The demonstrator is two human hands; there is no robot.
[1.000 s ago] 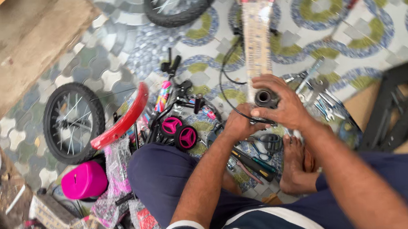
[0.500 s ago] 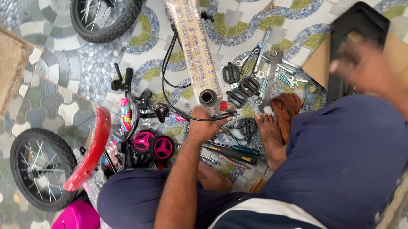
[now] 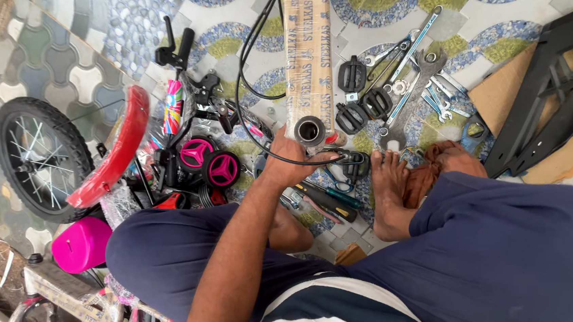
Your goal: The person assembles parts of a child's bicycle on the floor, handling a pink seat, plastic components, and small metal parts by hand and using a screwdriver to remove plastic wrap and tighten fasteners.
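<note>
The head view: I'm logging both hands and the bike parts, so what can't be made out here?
- Right hand: not in the head view at all.
- Left hand: its fingers curl at the paper-wrapped tube, so the grip underneath is hidden.
- The tube's far end is cut off by the top edge.
- Black frame piece: cut off by the right edge.
- Spanners: overlapping, so no sure count.

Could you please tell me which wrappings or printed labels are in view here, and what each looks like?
Wrapped tube: top centre, long, tan paper with red print, left hand at its open end.
Cardboard sheet: right, flat, brown, under a black frame.
Plastic wrap: left, clear, crumpled.
</note>
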